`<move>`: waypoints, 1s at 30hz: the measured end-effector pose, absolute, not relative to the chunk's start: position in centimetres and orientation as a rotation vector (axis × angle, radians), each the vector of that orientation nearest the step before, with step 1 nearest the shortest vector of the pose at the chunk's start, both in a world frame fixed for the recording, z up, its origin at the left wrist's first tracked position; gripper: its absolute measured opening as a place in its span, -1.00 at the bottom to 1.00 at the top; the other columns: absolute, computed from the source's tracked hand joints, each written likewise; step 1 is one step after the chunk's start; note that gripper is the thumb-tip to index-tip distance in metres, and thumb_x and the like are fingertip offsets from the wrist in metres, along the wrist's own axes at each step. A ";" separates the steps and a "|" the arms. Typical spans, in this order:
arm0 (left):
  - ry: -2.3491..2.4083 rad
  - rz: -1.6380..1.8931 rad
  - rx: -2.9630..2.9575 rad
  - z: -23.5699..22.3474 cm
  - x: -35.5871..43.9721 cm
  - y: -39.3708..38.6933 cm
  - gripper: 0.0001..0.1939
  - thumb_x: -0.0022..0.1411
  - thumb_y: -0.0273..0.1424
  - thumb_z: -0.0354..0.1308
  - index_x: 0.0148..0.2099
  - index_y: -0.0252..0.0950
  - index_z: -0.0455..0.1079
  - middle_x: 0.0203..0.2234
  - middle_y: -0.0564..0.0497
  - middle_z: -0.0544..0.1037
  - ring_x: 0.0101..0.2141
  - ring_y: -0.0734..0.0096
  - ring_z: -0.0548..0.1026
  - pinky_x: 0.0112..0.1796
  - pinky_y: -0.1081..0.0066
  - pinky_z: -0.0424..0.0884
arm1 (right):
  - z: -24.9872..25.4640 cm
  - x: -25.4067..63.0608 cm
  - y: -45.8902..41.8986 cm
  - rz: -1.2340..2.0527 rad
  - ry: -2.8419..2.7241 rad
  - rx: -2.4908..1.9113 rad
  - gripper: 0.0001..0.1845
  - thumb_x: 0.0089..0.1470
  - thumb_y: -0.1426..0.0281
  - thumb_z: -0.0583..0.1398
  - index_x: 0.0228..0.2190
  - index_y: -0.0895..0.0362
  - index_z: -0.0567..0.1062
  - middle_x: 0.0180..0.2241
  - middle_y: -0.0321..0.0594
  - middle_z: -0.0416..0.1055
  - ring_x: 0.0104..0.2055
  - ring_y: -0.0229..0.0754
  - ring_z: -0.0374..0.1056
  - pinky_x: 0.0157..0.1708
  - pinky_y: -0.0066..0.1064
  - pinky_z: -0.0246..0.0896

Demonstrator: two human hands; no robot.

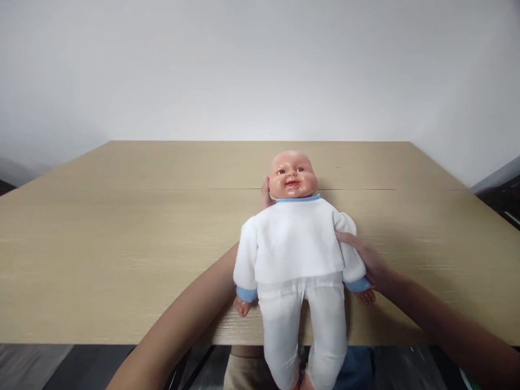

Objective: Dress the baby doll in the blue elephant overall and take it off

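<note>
A baby doll (pixel 296 244) in a white fleece top with blue cuffs and white trousers faces me, its legs hanging over the table's near edge. My left hand (pixel 266 194) reaches behind the doll; only fingertips show beside its head, supporting the head or neck. My right hand (pixel 368 259) holds the doll's side under its arm, thumb pressed on the white sleeve, fingers hidden behind the body.
The doll rests on a wide light wooden table (pixel 122 244) that runs to a plain white wall. Dark floor and my lap show below the table's near edge.
</note>
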State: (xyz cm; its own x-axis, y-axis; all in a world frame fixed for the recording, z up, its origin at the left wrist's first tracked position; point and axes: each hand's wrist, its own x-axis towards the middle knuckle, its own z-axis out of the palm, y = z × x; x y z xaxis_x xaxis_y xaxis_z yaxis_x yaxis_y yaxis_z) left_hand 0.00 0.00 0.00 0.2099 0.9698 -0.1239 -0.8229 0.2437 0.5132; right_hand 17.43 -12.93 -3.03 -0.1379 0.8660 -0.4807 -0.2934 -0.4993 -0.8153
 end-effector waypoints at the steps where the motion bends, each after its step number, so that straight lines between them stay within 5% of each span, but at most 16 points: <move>1: 0.433 1.315 0.356 -0.6 0.4 0.5 -0.21 0.55 0.20 -0.21 0.26 -0.35 0.46 0.39 -0.22 0.55 0.47 -0.05 0.42 0.50 0.07 0.33 | -3.3 17.4 -12.3 1.758 -0.696 -1.289 -0.60 -0.13 0.03 0.55 -0.35 0.00 0.68 -0.30 -0.13 0.78 -0.09 0.20 0.74 -0.12 -0.16 0.72; 8: 0.356 1.375 0.328 -4.4 1.2 4.3 -0.21 0.46 0.19 -0.04 0.31 -0.38 0.44 0.44 -0.27 0.49 0.50 -0.14 0.37 0.48 -0.03 0.36 | -5.0 18.8 -10.4 1.771 -0.659 -1.297 -0.58 -0.04 -0.01 0.54 -0.30 0.02 0.70 -0.30 -0.14 0.77 -0.24 0.07 0.71 -0.32 -0.27 0.65; 12: 0.356 1.339 0.385 -5.6 1.3 6.1 -0.18 0.43 0.24 -0.06 0.30 -0.32 0.48 0.37 -0.25 0.57 0.48 -0.17 0.40 0.48 -0.11 0.34 | -5.4 20.0 -10.9 1.783 -0.743 -1.468 -0.42 0.04 -0.22 0.44 -0.47 0.05 0.62 -0.68 -0.26 0.48 -0.72 -0.17 0.28 -0.77 -0.36 0.17; 14: 0.368 1.325 0.383 -5.9 1.2 7.0 -0.20 0.42 0.24 -0.03 0.29 -0.30 0.50 0.32 -0.24 0.62 0.47 -0.16 0.42 0.48 -0.10 0.34 | -5.4 20.2 -11.1 1.749 -0.779 -1.529 -0.38 0.03 -0.26 0.42 -0.46 0.06 0.61 -0.75 -0.32 0.37 -0.77 -0.21 0.15 -0.80 -0.37 0.03; 16: 0.374 1.294 0.400 -6.0 1.1 7.9 -0.20 0.41 0.24 0.00 0.30 -0.28 0.52 0.25 -0.25 0.67 0.46 -0.16 0.44 0.48 -0.11 0.33 | -5.4 20.1 -11.1 1.664 -0.798 -1.510 -0.41 0.01 -0.20 0.47 -0.31 0.07 0.67 -0.61 -0.26 0.55 -0.64 -0.13 0.38 -0.67 -0.35 0.29; 19: 0.377 1.250 0.454 -6.0 0.8 9.4 -0.21 0.39 0.24 0.03 0.32 -0.23 0.54 0.16 -0.21 0.73 0.46 -0.17 0.43 0.51 -0.13 0.28 | -5.2 20.0 -10.9 1.580 -0.845 -1.410 -0.36 0.04 -0.10 0.52 0.01 0.04 0.68 -0.13 -0.13 0.76 -0.14 0.10 0.69 -0.12 -0.21 0.64; 24: 0.522 1.201 0.502 -6.1 -0.9 12.1 -0.32 0.46 0.16 0.06 0.34 -0.16 0.55 0.14 -0.06 0.75 0.51 -0.11 0.36 0.58 -0.09 0.16 | -5.7 20.7 -10.4 1.441 -1.025 -1.446 -0.02 0.12 -0.16 0.46 0.41 0.01 0.43 0.32 -0.01 0.58 0.41 0.31 0.44 0.38 0.08 0.42; 30: 0.580 1.084 0.509 -6.0 -3.3 13.8 -0.39 0.47 0.04 0.21 0.36 -0.20 0.53 0.14 -0.07 0.75 0.45 -0.20 0.44 0.51 -0.07 0.35 | -6.6 20.5 -10.9 1.184 -1.204 -1.584 0.02 0.22 -0.15 0.41 0.51 -0.05 0.25 0.51 0.01 0.35 0.53 0.27 0.29 0.55 0.15 0.17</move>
State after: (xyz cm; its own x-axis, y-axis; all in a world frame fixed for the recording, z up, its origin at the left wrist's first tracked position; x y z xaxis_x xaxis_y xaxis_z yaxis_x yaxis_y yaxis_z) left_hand -3.32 13.80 -6.01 0.3490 0.9186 -0.1855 -0.6642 0.3821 0.6425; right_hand 20.47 -10.85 -6.56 0.1075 0.9729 -0.2046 0.2205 -0.2240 -0.9493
